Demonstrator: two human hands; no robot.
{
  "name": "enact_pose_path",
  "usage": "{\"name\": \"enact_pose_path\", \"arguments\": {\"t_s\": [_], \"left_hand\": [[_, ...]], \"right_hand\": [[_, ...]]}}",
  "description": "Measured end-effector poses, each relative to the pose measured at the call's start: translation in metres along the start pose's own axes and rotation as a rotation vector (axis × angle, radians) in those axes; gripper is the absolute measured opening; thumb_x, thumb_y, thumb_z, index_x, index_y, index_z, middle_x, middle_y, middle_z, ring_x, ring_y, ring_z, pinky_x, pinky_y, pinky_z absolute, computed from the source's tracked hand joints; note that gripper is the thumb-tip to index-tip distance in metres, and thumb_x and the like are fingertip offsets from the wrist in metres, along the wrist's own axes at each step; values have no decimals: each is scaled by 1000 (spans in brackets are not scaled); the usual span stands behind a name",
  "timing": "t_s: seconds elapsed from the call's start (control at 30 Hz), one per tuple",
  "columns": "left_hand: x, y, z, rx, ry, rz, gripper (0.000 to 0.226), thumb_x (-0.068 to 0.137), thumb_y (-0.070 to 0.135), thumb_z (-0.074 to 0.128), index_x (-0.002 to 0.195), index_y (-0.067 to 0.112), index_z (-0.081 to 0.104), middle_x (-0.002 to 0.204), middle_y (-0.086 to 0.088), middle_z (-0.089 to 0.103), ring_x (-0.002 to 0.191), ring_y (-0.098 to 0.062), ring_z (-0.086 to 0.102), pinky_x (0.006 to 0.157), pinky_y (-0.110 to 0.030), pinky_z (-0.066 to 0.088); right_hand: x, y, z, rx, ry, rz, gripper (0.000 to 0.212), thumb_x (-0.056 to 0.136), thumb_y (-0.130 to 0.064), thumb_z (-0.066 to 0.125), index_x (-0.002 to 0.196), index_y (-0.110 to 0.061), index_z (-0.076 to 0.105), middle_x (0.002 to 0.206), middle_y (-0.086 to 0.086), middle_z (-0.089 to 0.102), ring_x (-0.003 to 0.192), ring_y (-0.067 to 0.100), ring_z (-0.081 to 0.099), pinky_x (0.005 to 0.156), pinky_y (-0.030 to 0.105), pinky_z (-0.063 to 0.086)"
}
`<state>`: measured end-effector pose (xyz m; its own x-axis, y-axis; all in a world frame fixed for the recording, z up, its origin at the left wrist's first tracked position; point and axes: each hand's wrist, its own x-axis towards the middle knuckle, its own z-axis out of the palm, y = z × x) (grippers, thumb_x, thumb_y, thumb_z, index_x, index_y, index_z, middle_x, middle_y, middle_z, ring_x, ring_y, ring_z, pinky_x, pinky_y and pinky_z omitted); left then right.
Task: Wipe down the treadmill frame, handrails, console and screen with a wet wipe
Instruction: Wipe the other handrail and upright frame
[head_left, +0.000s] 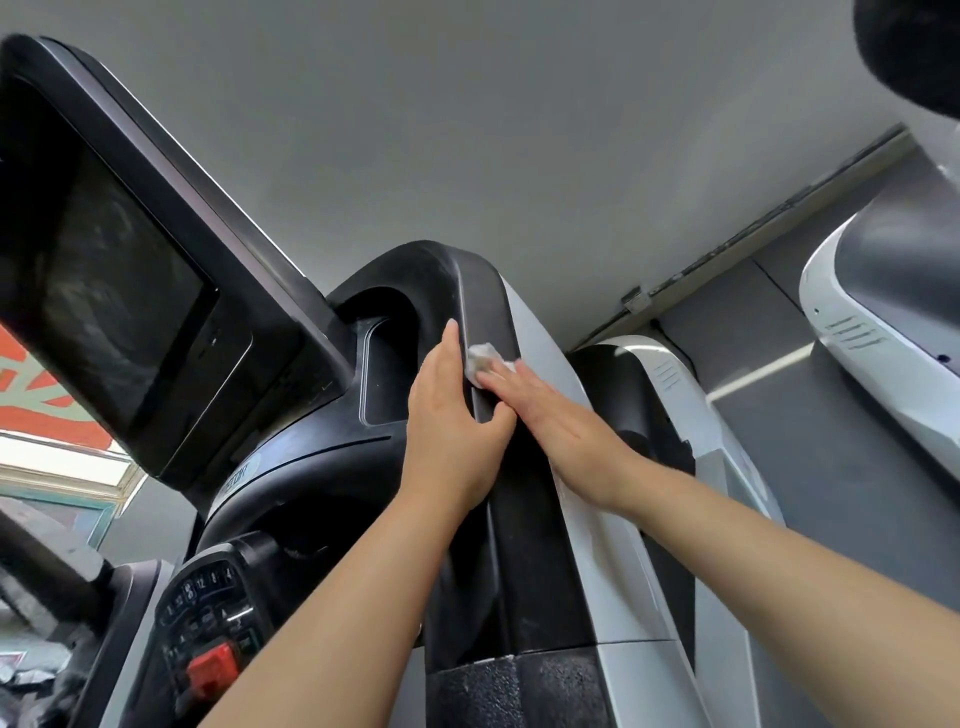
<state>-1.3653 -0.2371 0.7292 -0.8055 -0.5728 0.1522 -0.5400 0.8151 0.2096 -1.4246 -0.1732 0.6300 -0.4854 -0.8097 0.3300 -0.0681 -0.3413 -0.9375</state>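
Head view, tilted steeply; grey ceiling fills the upper frame.

Left hand (457, 431): grip wrapped round the black edge of the treadmill's right console arm (478, 291). Fingers extended up along the inner left face of the arm, thumb hooked over onto the right face. It holds the arm only, no wipe in it.

Right hand (561, 415): lies flat across the arm's right face, where black plastic meets the silver side panel (602, 545). Fingers nearly straight, grip open, fingertips pressing the wet wipe (480, 358) against the black surface. Wipe is white, crumpled, sitting just beyond the fingertips and just right of the left hand's fingers. Cannot tell whether any finger curls under it.

Wipe position: on the upper part of the console arm, below its rounded top, right of the recessed holder pocket (387, 364).

Screen (114, 291): dark, off, far left, angled; faint smears visible on the glass.

Keypad (208, 608): lower left, numbered buttons, with a red stop button (213, 670) below it.

Right of the scene: a neighbouring machine (878, 312) in white and grey casing, well apart from both hands.
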Motion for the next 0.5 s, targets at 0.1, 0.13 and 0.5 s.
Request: {"name": "enact_pose_path", "arguments": {"t_s": [0.1,0.13,0.5], "left_hand": [[1,0,-1,11,10,34,81,79,23,61,149,14,22,148,3,32,136,-4,25,111,-14,17],[1,0,-1,19,4,37,82,77,25,60,149,14,23,151,2,29,139,-5,22,114,-20,17],[0,0,-3,36,-38,-18,82,83,14,61,150,22,14,156,4,17,142,-9,14,107,-16,10]], "right_hand": [[42,-11,-5,-119,-37,28,45,105,-28,14,148,-32,23,157,-15,12,145,8,2,118,37,-1],[51,-11,-8,-128,-25,49,44,106,-24,15,149,-30,22,157,-14,11,145,9,3,118,37,-1],[-49,1,8,187,64,172,36,97,-44,18,129,-57,12,137,-43,11,136,-15,9,116,18,5]]}}
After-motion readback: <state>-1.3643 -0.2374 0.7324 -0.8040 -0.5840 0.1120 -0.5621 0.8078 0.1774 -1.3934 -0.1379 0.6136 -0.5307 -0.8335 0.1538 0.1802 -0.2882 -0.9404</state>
